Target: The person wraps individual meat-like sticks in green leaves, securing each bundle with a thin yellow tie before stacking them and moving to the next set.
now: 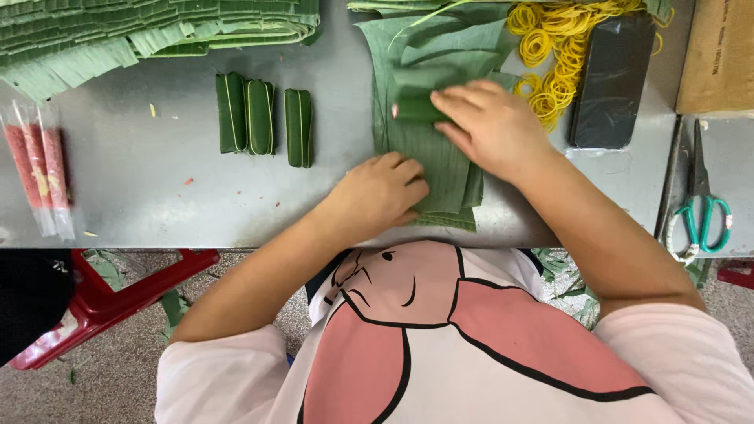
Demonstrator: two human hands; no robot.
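A small green leaf roll (416, 108) lies on a stack of flat green leaf strips (440, 169) at the middle of the grey table (157, 188). The right hand (491, 126) rests on the roll from the right, fingers stretched out flat and close together over its right end, pressing it against the strips; only the left part of the roll shows past the fingertips. The left hand (381, 192) sits nearer the body, at the lower left corner of the strips, its fingers curled under and its knuckles pushing down on the leaf edge. The roll lies between the two hands, touching the right one and a short way above the left one.

To the left of the strips stand three finished leaf bundles (263, 118) side by side, each tied with a thin band. Farther left, at the table edge, lie clear packets of pink filling (39, 169). A large pile of cut leaves (141, 31) fills the top left corner. Just right of the right hand is a heap of yellow rubber bands (554, 47), and beside it a black flat case (613, 78). Scissors with green handles (703, 204) lie at the far right. A red stool (118, 294) stands below the table.
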